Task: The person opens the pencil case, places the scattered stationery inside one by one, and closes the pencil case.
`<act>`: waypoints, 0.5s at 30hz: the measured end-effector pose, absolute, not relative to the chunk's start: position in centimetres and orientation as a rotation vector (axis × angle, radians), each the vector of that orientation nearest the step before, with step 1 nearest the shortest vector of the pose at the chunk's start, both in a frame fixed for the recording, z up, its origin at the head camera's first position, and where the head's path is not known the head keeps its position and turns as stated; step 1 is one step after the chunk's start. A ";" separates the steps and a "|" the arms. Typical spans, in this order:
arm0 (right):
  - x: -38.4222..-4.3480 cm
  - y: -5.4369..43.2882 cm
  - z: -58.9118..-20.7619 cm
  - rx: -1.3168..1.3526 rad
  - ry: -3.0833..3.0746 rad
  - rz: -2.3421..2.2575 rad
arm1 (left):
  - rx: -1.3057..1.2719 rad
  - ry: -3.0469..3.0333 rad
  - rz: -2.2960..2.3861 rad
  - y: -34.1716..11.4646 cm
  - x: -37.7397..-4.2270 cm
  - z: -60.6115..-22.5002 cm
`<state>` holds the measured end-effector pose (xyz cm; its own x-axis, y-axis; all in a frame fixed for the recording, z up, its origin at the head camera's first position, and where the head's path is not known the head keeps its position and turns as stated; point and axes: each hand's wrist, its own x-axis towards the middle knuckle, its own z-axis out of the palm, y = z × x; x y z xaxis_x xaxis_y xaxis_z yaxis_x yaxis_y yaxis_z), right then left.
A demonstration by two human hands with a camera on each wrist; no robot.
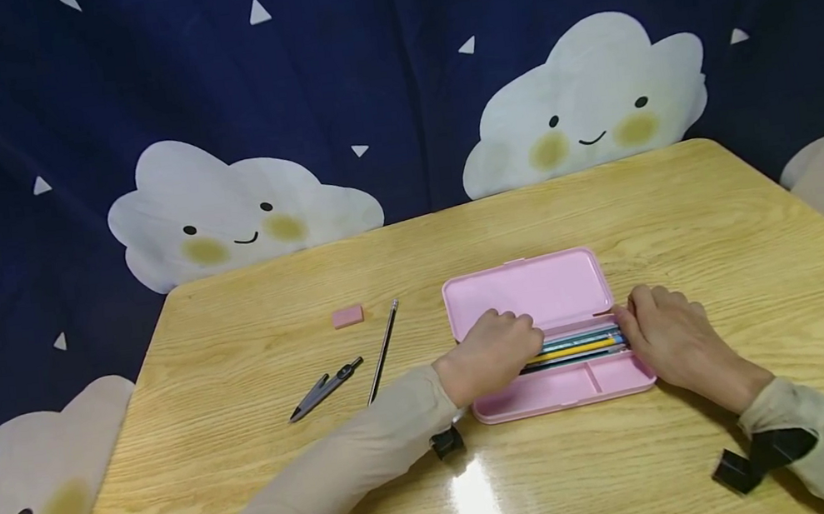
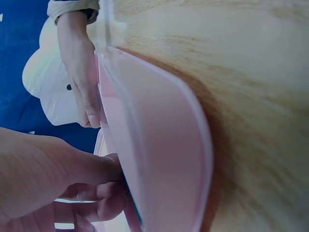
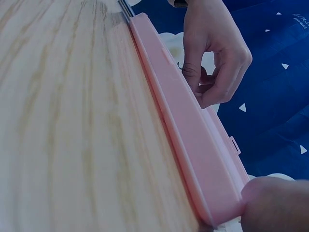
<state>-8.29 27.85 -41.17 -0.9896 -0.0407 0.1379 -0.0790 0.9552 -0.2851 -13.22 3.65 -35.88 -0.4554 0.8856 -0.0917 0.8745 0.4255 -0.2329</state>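
Observation:
A pink pencil case (image 1: pixel 489 414) lies on the table with its lid (image 1: pixel 558 288) folded back. Inside, several pencils (image 1: pixel 576 349), one yellow and others teal or dark, run lengthwise along its rear half. My left hand (image 1: pixel 493 353) reaches down into the case's left part, thumb and fingers pinching at the pencils' left ends. A dark green pencil edge (image 2: pixel 139 217) shows by those fingertips in the left wrist view. With my right hand (image 1: pixel 681 342) I grip the case's right end, thumb at the inner rim; in the right wrist view part of this hand (image 3: pixel 275 205) meets the case's corner.
Left of the case lie a dark pencil (image 1: pixel 384 348), a grey compass (image 1: pixel 326 390) and a pink eraser (image 1: pixel 348 316). A low divider (image 1: pixel 593 377) splits the case's front section. Behind the wooden table (image 1: pixel 256 491) hangs a blue curtain (image 1: pixel 394 83) with clouds.

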 end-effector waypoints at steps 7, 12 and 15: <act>-8.3 27.8 -41.2 0.093 -2.979 0.443 | -1.608 -2.584 0.377 3.5 -13.1 -35.9; -8.3 27.8 -41.2 0.097 -2.977 0.448 | -1.609 -2.580 0.357 3.2 -13.0 -35.8; -8.3 27.9 -41.1 0.095 -2.984 0.451 | -1.599 -2.585 0.335 3.1 -12.9 -35.6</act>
<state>-8.34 27.87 -41.14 -0.9905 -0.0440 0.1303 -0.0805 0.9535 -0.2903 -12.90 3.07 -35.60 -0.4506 0.8917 -0.0437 0.8733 0.4301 -0.2288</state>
